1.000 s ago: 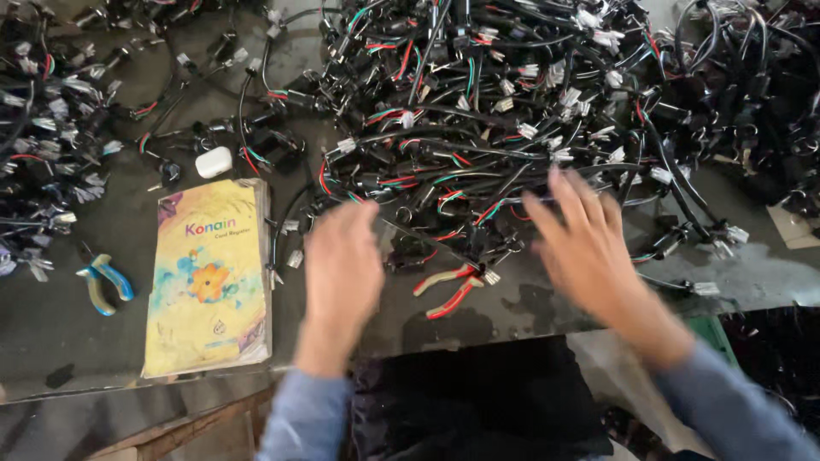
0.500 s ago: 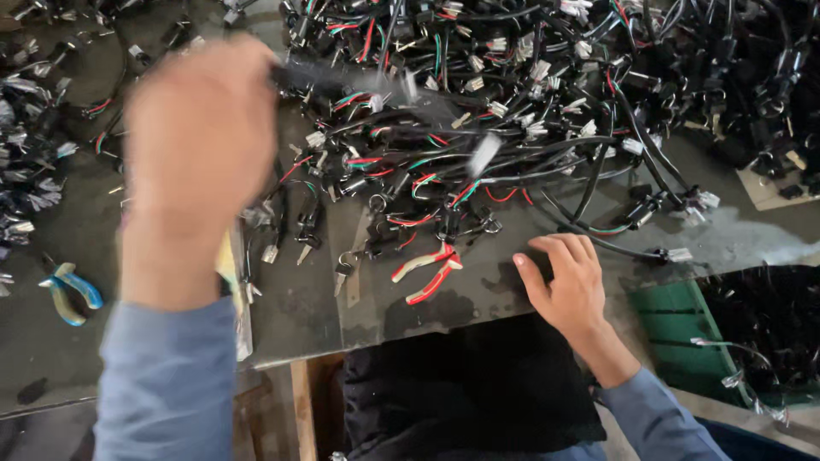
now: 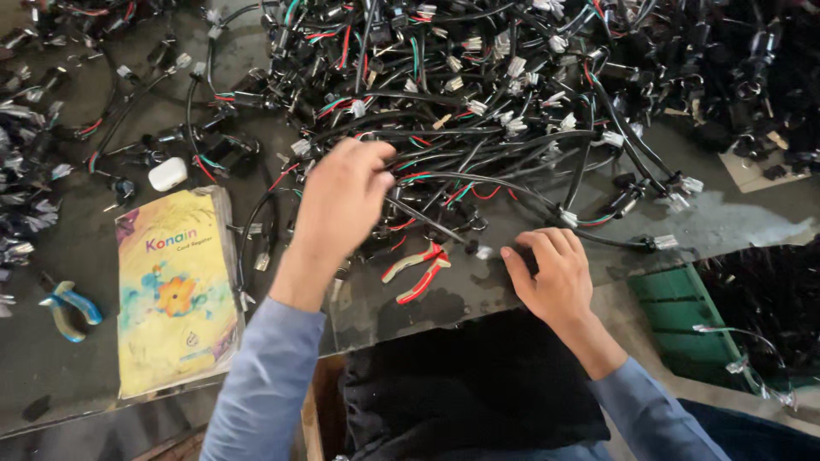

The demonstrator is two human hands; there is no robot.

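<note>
Left hand [image 3: 342, 201] has dropped onto wire harnesses [image 3: 478, 119] (right hand [image 3: 551, 273] stays flat).

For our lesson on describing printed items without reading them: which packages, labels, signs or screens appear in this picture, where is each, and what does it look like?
Yellow booklet: flat on the dark table, left of the left hand; rectangular, orange flower picture, purple corner.
Small white case: just above the booklet; rounded, plain, no label visible.
No signs or screens in view.
</note>
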